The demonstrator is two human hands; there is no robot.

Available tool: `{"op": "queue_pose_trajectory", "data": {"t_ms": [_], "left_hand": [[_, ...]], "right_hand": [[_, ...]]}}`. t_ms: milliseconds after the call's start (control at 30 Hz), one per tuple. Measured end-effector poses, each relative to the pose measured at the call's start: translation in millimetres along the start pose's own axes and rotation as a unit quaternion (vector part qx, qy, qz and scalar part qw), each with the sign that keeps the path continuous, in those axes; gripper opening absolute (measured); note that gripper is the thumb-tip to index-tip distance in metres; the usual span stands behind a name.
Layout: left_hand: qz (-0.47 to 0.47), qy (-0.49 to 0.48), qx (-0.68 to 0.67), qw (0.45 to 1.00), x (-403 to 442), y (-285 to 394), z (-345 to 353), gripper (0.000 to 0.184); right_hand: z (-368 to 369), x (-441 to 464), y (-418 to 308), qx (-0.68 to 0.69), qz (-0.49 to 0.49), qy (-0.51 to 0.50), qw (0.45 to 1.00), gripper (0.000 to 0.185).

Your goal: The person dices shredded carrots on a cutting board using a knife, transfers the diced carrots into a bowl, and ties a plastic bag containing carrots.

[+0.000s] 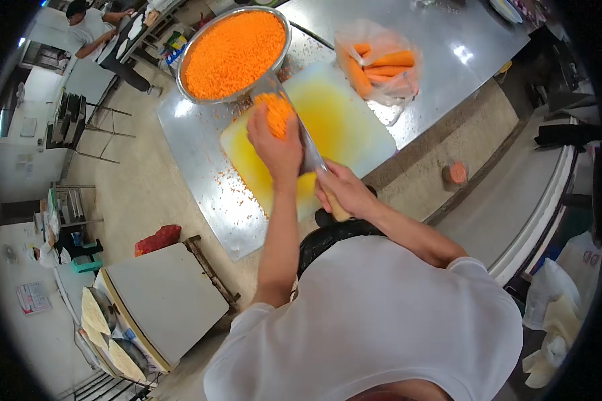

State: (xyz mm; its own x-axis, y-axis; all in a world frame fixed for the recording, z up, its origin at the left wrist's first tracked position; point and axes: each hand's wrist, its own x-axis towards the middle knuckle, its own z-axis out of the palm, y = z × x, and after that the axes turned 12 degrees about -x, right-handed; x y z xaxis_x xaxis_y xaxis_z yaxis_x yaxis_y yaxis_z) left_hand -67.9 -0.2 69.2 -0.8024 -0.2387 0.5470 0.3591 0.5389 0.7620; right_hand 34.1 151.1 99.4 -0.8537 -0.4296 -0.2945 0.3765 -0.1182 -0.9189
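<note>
My right hand [346, 190] is wrapped round the wooden handle of a wide-bladed knife [310, 148]. Against the blade, my left hand [276, 150] cups a heap of chopped carrot [274, 112], its fingers curled round the pieces. Both hands are over a white cutting board [378, 134] stained yellow in the middle. Just beyond the left hand stands a metal bowl [288, 52] filled with finely chopped carrot [234, 53]. The blade's far end reaches close to its rim; whether they touch I cannot tell.
A clear plastic bag [409, 83] of whole carrots lies right of the board on the steel table [458, 87]. Carrot bits are scattered at the table's left. Another person [93, 33] works at the far left. A red mesh sack [158, 240] rests behind a white-topped box [167, 294].
</note>
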Motion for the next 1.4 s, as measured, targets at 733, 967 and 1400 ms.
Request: {"op": "queue_pose_trajectory", "data": {"t_ms": [733,967,1400], "left_hand": [[0.050,-0.062,0.311,0.947,301,-193,98,0.063],[-0.065,0.062,0.060,0.994,62,-132,-6,0.052],[-0.063,-0.325,0.233,0.914,-110,-48,-103,0.099]], "right_hand": [[-139,-80,5,-0.226,0.110,0.073,0.965,0.039],[-187,-42,-17,-0.591,-0.053,0.080,0.801,0.049],[-81,16,21,-0.518,-0.123,-0.052,0.845,0.041]]}}
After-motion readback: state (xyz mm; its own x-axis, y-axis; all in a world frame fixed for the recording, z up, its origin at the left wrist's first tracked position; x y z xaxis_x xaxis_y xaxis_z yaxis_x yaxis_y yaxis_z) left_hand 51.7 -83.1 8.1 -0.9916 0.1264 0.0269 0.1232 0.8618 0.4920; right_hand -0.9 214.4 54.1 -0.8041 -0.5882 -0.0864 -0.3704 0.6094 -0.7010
